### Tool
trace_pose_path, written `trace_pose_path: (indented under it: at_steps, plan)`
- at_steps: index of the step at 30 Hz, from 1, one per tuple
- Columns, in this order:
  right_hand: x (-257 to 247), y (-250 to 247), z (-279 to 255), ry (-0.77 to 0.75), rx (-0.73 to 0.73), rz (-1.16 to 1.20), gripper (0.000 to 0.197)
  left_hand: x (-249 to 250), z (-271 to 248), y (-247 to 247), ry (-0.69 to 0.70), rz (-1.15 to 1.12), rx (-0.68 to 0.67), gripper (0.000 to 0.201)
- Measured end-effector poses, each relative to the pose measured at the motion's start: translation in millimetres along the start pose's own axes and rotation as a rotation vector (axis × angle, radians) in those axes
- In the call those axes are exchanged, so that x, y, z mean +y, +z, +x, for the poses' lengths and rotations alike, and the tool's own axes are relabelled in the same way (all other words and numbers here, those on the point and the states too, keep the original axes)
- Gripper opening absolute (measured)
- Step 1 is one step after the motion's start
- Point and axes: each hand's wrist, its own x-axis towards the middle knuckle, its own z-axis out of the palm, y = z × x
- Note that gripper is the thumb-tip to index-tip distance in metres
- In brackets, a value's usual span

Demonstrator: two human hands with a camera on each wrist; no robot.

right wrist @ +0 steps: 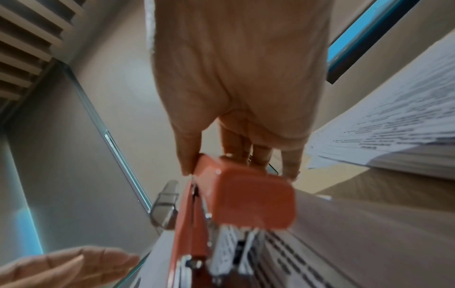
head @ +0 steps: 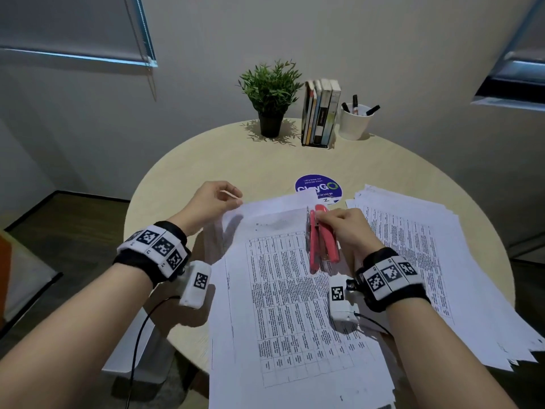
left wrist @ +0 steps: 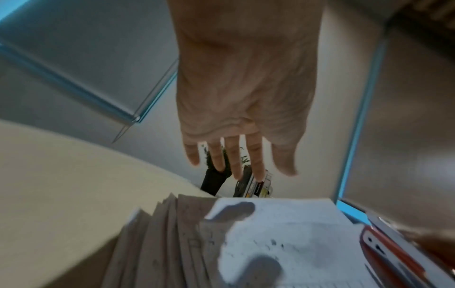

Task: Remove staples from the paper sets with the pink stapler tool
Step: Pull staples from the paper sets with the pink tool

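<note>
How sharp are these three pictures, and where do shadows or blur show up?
Head view: sharp though dim, the plant throwing a shadow on the table. Left wrist view: blurred papers with finger shadows beneath the left hand. Right wrist view: the stapler in the right hand is soft and smeared.

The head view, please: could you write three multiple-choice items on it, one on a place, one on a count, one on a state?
1. Where is the plant?
A. left of the books
B. right of the cup
C. on the papers

2. How many markers stand in the cup?
A. one
B. three
C. six

3. What is the right hand doing?
A. resting flat
B. gripping the stapler
C. holding a book

Answers: 1 A, the plant stands left of the books at the table's far edge; 2 B, three dark caps show; 3 B, fingers curl round the pink stapler over the front paper set.
</note>
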Motion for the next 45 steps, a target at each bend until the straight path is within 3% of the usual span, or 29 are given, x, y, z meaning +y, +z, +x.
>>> trace_pose_path:
  at_steps: [3, 6, 13, 17, 21, 25, 31, 39, 42, 45]
  plan:
    - [-2, -2, -1, -0.077, -0.026, 0.032, 0.026, 4, 1, 1, 0.132, 0.301, -0.092, 0.033]
    - [-1, -3, 1, -0.147, -0.019, 0.067, 0.019, 12, 1, 9, 0.134, 0.372, -0.228, 0.048]
    - [5, -4, -1, -0.183, -0.036, 0.212, 0.018, 16, 9, 19, 0.247, 0.315, -0.078, 0.025]
    - [11, -4, 4, -0.203, 0.052, 0.183, 0.015, 23, 13, 18, 0.177, 0.255, -0.093, 0.009]
    - [9, -11, 2, -0.232, -0.064, 0.212, 0.009, 22, 23, 9, 0.053, 0.34, -0.033, 0.016]
    - [6, -10, -3, -0.23, -0.138, 0.265, 0.009, 31, 28, 0, 0.0, 0.266, -0.16, 0.014]
    - [10, -4, 1, -0.152, -0.038, 0.323, 0.016, 38, 28, 3, 0.061, 0.3, -0.395, 0.013]
    - [7, 1, 8, -0.16, 0.037, 0.345, 0.02, 54, 20, 22, 0.004, 0.119, -0.479, 0.011]
    - [6, 3, 10, -0.169, 0.07, 0.325, 0.018, 63, 16, 27, 0.053, 0.228, -0.521, 0.018]
    - [5, 4, 11, -0.15, 0.102, 0.34, 0.015, 62, 16, 33, 0.139, 0.356, -0.444, 0.009]
